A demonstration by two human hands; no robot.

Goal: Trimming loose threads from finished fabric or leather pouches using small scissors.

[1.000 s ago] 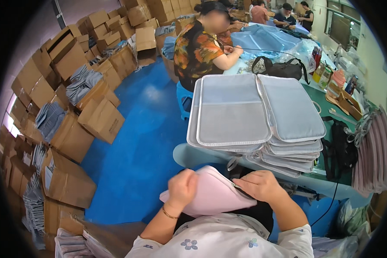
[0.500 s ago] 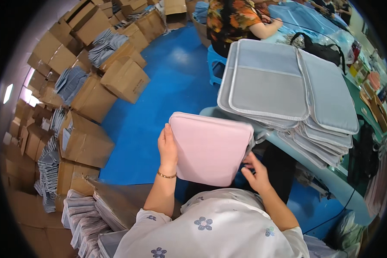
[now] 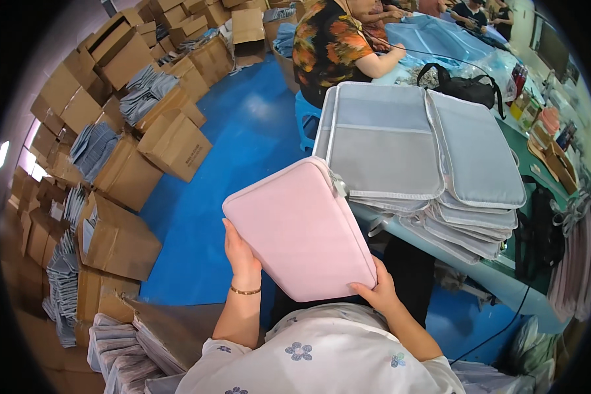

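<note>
A pink padded laptop sleeve (image 3: pixel 295 230) is tilted in front of my body, its broad face toward me. My left hand (image 3: pixel 243 253) grips its left edge, with most of the fingers hidden behind. At the lower right corner my right hand (image 3: pixel 379 289) holds it, thumb on the front face. Along the sleeve's right side runs the edge seam, and a grey zipper end or tab (image 3: pixel 339 185) shows near the top corner. Just beyond lies a stack of grey sleeves (image 3: pixel 384 161) with pale edging, beside another pile of grey sleeves (image 3: pixel 479 154).
The piles rest on a table (image 3: pixel 532 299) at right, with a black bag (image 3: pixel 459 88) behind them. A person (image 3: pixel 331 49) sits across on a blue stool (image 3: pixel 306 121). Cardboard boxes (image 3: pixel 118 154) holding grey fabric pieces line the left. Folded pieces (image 3: pixel 115 348) lie at lower left.
The pink sleeve has turned, its top edge now slanting up to the right. My right hand, formerly open beside it, now holds its lower right corner. My left hand still grips the left edge.
</note>
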